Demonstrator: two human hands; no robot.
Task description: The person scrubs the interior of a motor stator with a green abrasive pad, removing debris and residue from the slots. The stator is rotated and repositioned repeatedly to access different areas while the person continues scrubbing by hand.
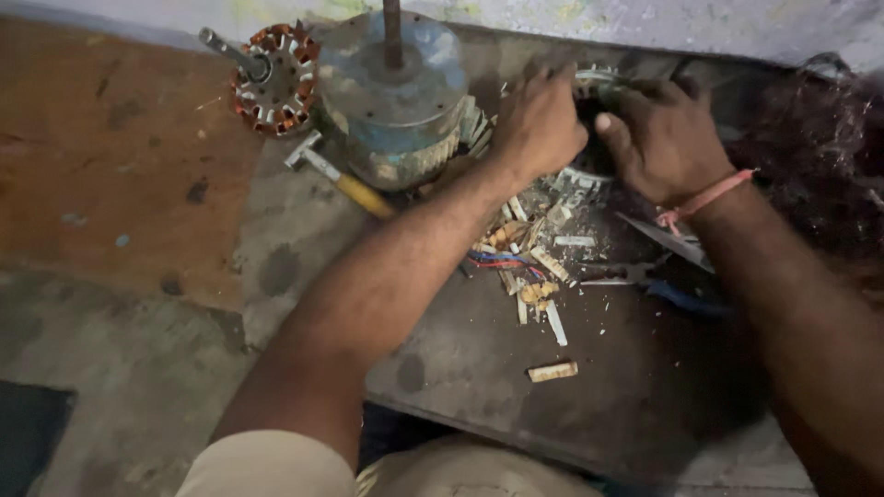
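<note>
In the upper middle of the frame, the left hand (539,124) and right hand (663,138) are clamping a round motor part (594,87) between them, steadying it on the desk (608,396). Paper scraps (543,267) are lying below; a hammer (341,179) is resting left.

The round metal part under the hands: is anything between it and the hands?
No. Both the left hand and the right hand already rest on the round metal part, with nothing visible between. Scraps lie nearer the person, out of the way.
</note>
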